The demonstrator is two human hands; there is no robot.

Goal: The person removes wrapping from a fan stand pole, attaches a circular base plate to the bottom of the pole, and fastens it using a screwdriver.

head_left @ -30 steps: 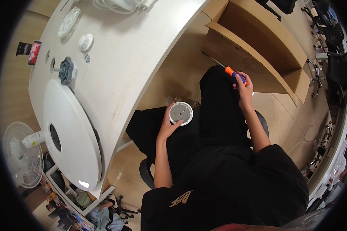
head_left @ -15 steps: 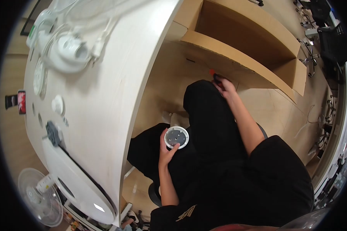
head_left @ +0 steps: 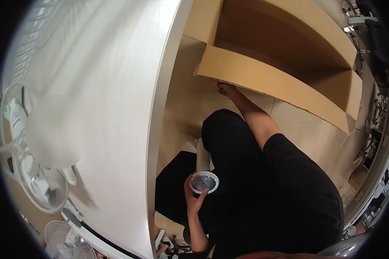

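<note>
My left hand [head_left: 196, 201] holds a round white part [head_left: 204, 183] over my lap, thumb on its rim. Its recessed grey face shows several small holes or screws. Stretched forward, my right hand [head_left: 227, 90] is closed beside the lower flap of an open cardboard box [head_left: 250, 71]. A small red-tipped, black-bodied object [head_left: 216, 83] pokes from its fingers; the kind is not clear. The flap's edge is close above that hand, and whether they touch I cannot tell.
A white table [head_left: 112, 116] runs along my left, its edge near my knee. At its far side are white coiled cables and fittings [head_left: 41, 181]. A fan [head_left: 65, 241] stands at lower left. Office chairs [head_left: 378, 47] are at upper right.
My view has swung, shifting the table and its items. My right arm has reached further forward, with the red-and-black object now closer to the box flap. The left hand keeps the round part.
</note>
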